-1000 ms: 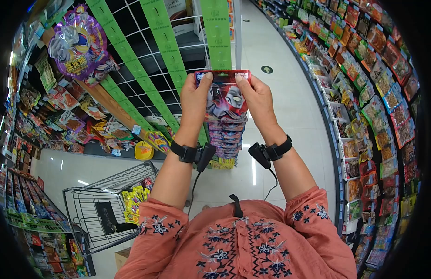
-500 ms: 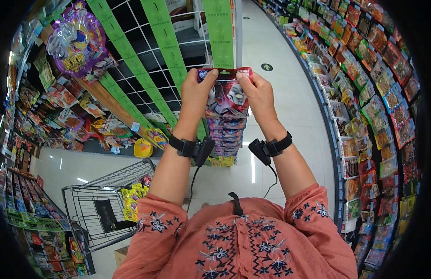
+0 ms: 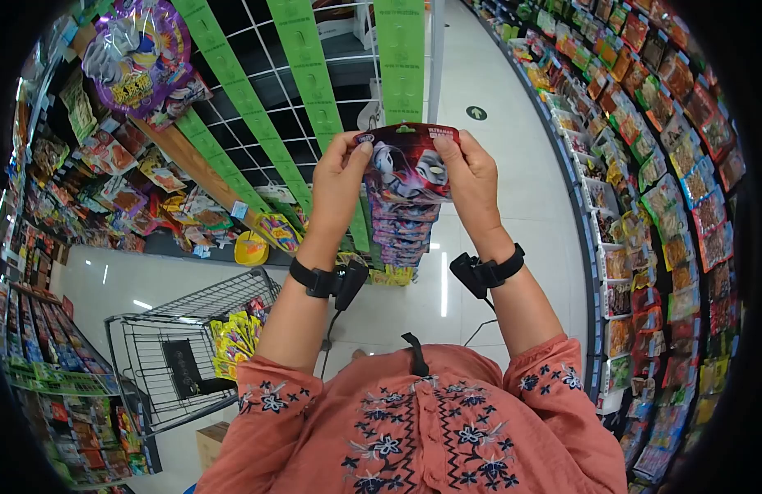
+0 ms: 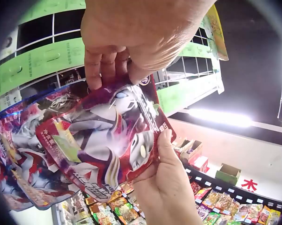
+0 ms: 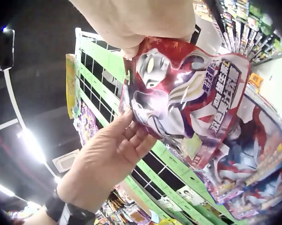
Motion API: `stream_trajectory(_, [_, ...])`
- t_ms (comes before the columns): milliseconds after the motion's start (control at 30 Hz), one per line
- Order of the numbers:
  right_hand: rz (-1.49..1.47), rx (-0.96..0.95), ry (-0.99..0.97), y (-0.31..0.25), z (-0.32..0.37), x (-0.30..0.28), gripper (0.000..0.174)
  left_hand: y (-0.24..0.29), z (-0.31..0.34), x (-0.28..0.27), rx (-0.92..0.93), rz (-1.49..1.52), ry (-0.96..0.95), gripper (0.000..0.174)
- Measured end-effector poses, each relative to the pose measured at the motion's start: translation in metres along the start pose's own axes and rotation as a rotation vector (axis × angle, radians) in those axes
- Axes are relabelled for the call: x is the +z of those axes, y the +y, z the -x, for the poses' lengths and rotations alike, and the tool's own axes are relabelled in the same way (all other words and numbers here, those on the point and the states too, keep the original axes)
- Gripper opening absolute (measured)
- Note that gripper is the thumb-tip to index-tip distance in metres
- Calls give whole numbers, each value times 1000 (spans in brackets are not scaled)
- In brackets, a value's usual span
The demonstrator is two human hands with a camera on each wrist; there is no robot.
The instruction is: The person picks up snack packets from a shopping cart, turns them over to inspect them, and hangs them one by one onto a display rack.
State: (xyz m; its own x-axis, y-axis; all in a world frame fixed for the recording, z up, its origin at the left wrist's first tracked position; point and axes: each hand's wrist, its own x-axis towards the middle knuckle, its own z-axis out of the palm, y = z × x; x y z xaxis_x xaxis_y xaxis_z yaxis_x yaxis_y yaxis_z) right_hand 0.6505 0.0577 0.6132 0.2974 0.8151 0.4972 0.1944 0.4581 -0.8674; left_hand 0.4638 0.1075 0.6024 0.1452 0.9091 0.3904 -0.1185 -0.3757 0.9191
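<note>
In the head view a red pouch (image 3: 410, 165) with silver masked figures is held by its top corners. The left hand (image 3: 338, 185) pinches one corner, thumb on the front, and the right hand (image 3: 473, 185) pinches the other. The left wrist view has the pouch (image 4: 108, 136) between the left hand (image 4: 141, 37) above and the right hand (image 4: 166, 192) below. Behind the pouch (image 5: 183, 93) in the right wrist view, more pouches (image 5: 253, 164) hang in a row; the left hand (image 5: 103, 159) holds its edge.
A black wire rack with green strips (image 3: 303, 58) stands ahead. At the lower left a shopping cart (image 3: 142, 346) holds yellow packets (image 3: 233, 342). Shelves of packaged snacks (image 3: 669, 206) line the right side. A purple package (image 3: 138, 62) hangs at the upper left.
Both hands have moved slightly apart and the held pouch is tilted more, its front bulging. The rack and hanging row have shifted a little in the head view.
</note>
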Motion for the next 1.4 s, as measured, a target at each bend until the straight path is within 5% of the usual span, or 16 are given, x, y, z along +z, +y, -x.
stream_trajectory(400, [-295,64,75,-16,-23,-3,26,26,-8,-9,-60,91,-18,32])
stream_trajectory(533, [-404,-44,169,-28,-29,-27,25,39,-7,-16,-36,91,11,33])
stream_trajectory(1400, [-364,66,405,-10,0,-92,32,13,8,-15,-115,77,23,33])
